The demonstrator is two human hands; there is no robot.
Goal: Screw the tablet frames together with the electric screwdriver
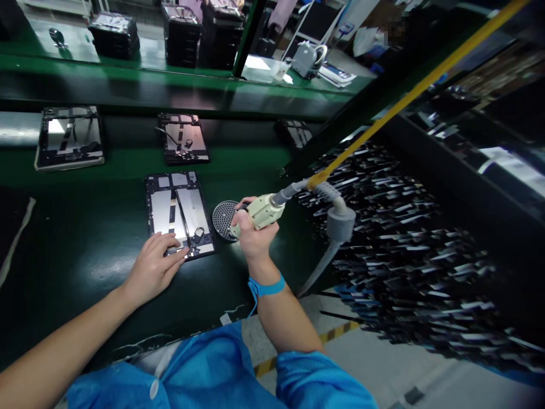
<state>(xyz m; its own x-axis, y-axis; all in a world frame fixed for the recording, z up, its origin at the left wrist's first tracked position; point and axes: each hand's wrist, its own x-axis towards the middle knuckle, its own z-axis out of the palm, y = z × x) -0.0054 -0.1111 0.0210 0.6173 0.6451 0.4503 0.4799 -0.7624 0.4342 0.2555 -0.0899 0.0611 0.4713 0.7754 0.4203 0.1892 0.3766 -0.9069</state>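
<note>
A worker in a blue smock bends over a dark green tabletop [85, 250] on an assembly line. The left hand [154, 266] lies flat, its grip spread, fingertips pressing the near edge of an opened black tablet back panel with silver shielding plates [179, 215], which rests on the tabletop directly ahead of the worker. The right hand [254, 230], its wrist ringed by a blue strap [266, 287], has its grip wrapped tight round a cream-coloured powered screwdriver [260, 212], held just to the right of the panel. A grey ribbed hose [336, 218] and a yellow cord [417, 88] run from the tool's rear, up and away to the right of the panel. Between the panel and the tool sits a round perforated metal dish [223, 218], touching neither visibly. Beyond the panel, farther along the belt, lie two more opened tablet panels [184, 138], one straight behind and one [69, 137] behind and to the left. Stacks of black trays [114, 33] stand on the far bench behind them. To the right of the panel, past the tabletop's edge, a heap of dark metallic strips [409, 250] fills a bin.
</note>
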